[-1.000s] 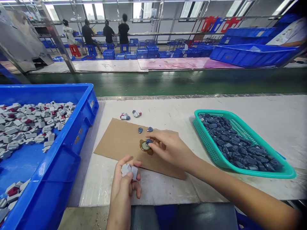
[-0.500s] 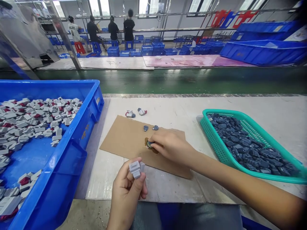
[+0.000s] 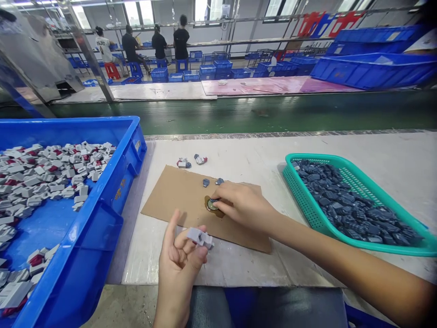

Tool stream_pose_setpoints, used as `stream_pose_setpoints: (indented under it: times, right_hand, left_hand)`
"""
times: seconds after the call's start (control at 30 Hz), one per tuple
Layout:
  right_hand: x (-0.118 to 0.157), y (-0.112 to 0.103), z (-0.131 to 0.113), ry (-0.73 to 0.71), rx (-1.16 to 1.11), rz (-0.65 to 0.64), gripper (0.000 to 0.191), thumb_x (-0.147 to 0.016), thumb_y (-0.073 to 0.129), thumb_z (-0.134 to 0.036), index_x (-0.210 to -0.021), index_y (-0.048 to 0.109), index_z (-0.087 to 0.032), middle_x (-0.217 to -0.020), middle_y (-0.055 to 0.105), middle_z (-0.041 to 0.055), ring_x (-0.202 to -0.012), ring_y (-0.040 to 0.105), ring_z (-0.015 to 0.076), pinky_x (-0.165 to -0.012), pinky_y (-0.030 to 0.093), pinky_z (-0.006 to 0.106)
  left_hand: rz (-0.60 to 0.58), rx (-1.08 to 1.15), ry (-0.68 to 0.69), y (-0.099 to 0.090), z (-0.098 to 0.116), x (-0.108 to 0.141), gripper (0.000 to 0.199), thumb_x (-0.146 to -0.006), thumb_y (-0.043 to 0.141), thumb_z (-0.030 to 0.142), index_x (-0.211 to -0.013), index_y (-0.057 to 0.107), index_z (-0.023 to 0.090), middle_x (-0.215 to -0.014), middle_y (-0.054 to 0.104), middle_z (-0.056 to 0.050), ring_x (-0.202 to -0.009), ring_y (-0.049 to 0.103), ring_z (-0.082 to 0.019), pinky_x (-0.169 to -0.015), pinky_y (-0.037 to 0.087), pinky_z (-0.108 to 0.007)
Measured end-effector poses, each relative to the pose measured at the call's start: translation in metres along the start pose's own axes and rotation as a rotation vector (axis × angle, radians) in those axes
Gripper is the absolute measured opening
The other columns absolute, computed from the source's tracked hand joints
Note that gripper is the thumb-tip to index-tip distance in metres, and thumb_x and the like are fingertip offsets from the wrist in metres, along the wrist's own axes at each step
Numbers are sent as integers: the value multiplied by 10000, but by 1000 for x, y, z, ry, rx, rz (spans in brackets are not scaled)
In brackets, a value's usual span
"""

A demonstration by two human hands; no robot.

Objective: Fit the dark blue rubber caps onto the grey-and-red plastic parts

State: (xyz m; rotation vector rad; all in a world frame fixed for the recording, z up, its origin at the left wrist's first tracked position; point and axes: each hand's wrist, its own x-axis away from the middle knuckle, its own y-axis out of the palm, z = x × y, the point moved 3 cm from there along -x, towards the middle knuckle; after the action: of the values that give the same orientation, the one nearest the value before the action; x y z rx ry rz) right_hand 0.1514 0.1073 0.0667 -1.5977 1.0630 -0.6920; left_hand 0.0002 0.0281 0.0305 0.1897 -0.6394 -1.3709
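Note:
My left hand [image 3: 180, 266] holds a light grey blocky plastic piece [image 3: 197, 235] between thumb and fingers, its index finger raised away from the piece. Over the brown cardboard sheet [image 3: 172, 193], my right hand [image 3: 244, 205] pinches a small dark blue plastic piece [image 3: 214, 200], mostly covered by the fingertips. That piece is at a small round pool or shallow cap of liquid [image 3: 210, 206], with a brown wet stain around it. Just beyond the fingers lie two dark blue pieces, one on the left [image 3: 205, 182] and one on the right [image 3: 219, 181].
On the left stands a blue bin [image 3: 131, 150] of grey and dark red parts. A green basket [image 3: 290, 177] of dark blue pieces stands on the right. Two joined grey, red and blue parts [image 3: 200, 159] lie behind the cardboard. A green belt [image 3: 218, 114] runs beyond the table; several people work farther back.
The grey piece has been turned in my left hand, and the left index finger has lifted off it. My right hand stays at the liquid with the dark blue piece.

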Motion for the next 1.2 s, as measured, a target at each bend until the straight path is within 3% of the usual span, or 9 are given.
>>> stream_pose_setpoints:
  times: [0.13, 0.27, 0.33, 0.43, 0.5, 0.6, 0.73, 0.97, 1.2]
  right_hand:
    - [0, 0, 0, 34, -26, 7, 79, -805, 535, -131, -786, 605, -163, -789, 597, 26, -743, 535, 157, -659, 359, 244]
    - [0, -1, 3, 85, -47, 19, 77, -789, 545, -135, -797, 612, -172, -817, 607, 18, -739, 541, 153, -644, 352, 241]
    - [-1, -1, 4, 104, -56, 12, 82, -781, 550, -139, -778, 621, -180, -804, 613, 10, -732, 544, 152, -627, 345, 237]
    - [-1, -4, 4, 129, -59, 14, 88, -775, 556, -141, -761, 631, -186, -781, 621, 2, -721, 547, 152, -599, 326, 234]
    - [-1, -4, 4, 136, -62, 19, 82, -767, 567, -140, -751, 634, -184, -749, 619, -3, -705, 545, 149, -592, 319, 233]
    - [-3, -3, 2, 124, -73, 11, 76, -760, 573, -134, -744, 629, -183, -735, 607, -6, -692, 539, 140, -606, 328, 230]
    - [-5, -1, -1, 96, -88, 6, 89, -766, 555, -116, -742, 615, -178, -741, 595, -1, -695, 534, 135, -612, 341, 224]
    - [3, -12, -4, 81, -105, 86, 96, -783, 552, -123, -821, 614, -184, -779, 617, -6, -619, 521, 112, -578, 339, 216]
    - [9, -9, -2, 16, -154, 180, 97, -776, 591, -134, -854, 617, -187, -730, 600, -13, -590, 497, 104, -569, 346, 216]
  left_hand:
    - [20, -20, 39, -7, 0, -2, 284, -545, 795, 232, -789, 653, 196, -915, 643, -18, -789, 621, -128, -630, 481, -163]
    - [165, -223, 356, -18, 5, 3, 180, -619, 752, 211, -777, 666, 206, -561, 476, 63, -546, 513, -67, -547, 454, -136]
    - [160, -272, 481, -22, 6, 5, 134, -693, 696, 234, -823, 670, 215, -508, 468, 68, -442, 467, -56, -453, 431, -129]
    - [-114, -168, 548, -20, 4, 6, 136, -814, 559, 279, -914, 646, 253, -468, 504, 67, -317, 433, -55, -321, 389, -138]
    - [-297, -44, 536, -16, 2, 7, 154, -845, 511, 296, -966, 606, 285, -472, 521, 70, -340, 498, -79, -355, 449, -171]
    - [-419, 104, 478, -8, -1, 7, 150, -858, 496, 280, -989, 541, 340, -679, 647, 47, -535, 630, -118, -485, 523, -224]
    - [-461, 175, 483, 6, -1, 3, 139, -822, 555, 317, -955, 515, 333, -842, 661, 48, -678, 647, -119, -539, 520, -211]
    - [-240, 122, 553, 15, 8, -15, 113, -830, 553, 287, -788, 458, 243, -667, 634, 64, -580, 624, -92, -510, 498, -186]
    - [59, -124, 455, 15, 10, -17, 293, -728, 667, 285, -744, 382, 221, -685, 591, 60, -633, 670, -109, -556, 481, -162]
